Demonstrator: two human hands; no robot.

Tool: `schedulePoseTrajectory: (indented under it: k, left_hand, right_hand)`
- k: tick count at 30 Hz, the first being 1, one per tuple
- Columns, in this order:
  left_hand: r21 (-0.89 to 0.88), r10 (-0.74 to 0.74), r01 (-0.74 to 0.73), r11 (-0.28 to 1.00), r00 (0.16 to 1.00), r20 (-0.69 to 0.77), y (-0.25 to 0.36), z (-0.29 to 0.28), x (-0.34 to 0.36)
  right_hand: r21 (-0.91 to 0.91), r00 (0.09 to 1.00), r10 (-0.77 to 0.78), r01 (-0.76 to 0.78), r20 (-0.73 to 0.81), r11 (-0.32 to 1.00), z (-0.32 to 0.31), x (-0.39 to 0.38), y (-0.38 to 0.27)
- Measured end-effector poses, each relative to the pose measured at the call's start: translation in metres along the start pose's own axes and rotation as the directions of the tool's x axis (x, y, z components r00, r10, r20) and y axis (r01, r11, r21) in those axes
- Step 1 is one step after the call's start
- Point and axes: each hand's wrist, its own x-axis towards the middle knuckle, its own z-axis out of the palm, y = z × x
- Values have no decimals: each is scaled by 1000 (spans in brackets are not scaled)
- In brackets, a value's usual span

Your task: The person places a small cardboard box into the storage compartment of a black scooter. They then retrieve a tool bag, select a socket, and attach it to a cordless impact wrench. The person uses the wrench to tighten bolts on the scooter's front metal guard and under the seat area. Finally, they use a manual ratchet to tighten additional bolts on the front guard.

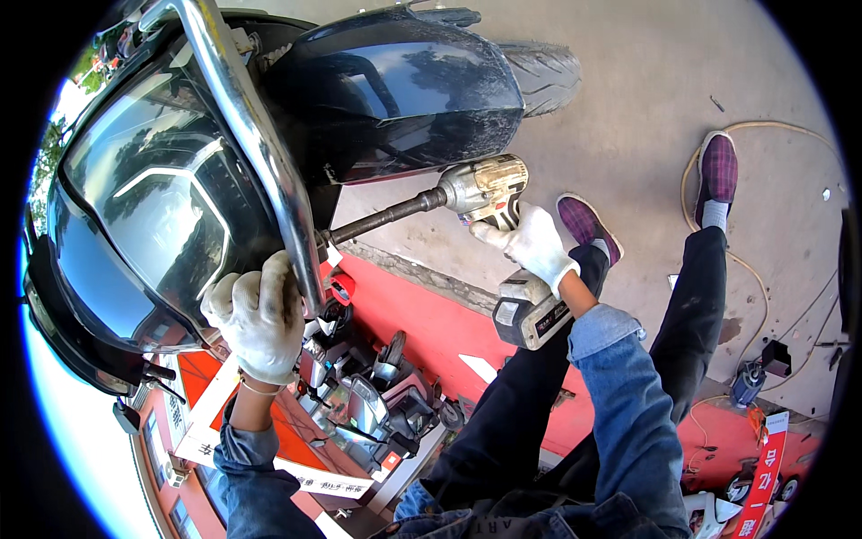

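My right hand (533, 244), in a white work glove, is wrapped around the grip of a worn cordless impact wrench (485, 187). A battery pack (530, 310) sits at the base of its handle. From the tool's nose a long dark extension bar (386, 217) reaches left, its tip meeting the chrome guard bar (256, 135) on a dark scooter. Exactly what the tip seats on is too small to tell. My left hand (256, 319), gloved and smudged, is closed at the lower end of the guard bar; its thumb is mostly hidden.
The scooter's glossy front panel (162, 216) and dark front fender (404, 85) stand at the left, with its tyre (543, 76) beyond. A yellowish hose (763, 287) curves over the concrete at right. Several parked scooters (377, 404) and a red banner (763, 476) lie lower in view.
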Motion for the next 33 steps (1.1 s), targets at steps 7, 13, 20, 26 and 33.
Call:
schedulePoseTrajectory:
  k: [7, 13, 20, 26, 33]
  left_hand:
    - [-43, 5, -5, 999, 1000, 4, 0, -3, 1]
    - [-19, 16, -18, 1000, 995, -96, -4, 4, 0]
    - [-13, 13, -15, 1000, 994, -110, -3, 2, 0]
    - [-5, 19, -20, 1000, 993, -121, 1, 4, 2]
    - [-11, 19, -20, 1000, 994, -107, 8, -1, 2]
  right_hand:
    - [107, 1000, 14, -14, 4, 994, 1, -9, -9]
    - [6, 998, 58, -58, -38, 998, 0, -12, -10]
    - [128, 993, 114, -117, 33, 985, 4, -11, -9]
    - [218, 1000, 27, -26, 0, 976, 10, -7, 1]
    - [213, 999, 10, -16, 30, 977, 16, -2, 8]
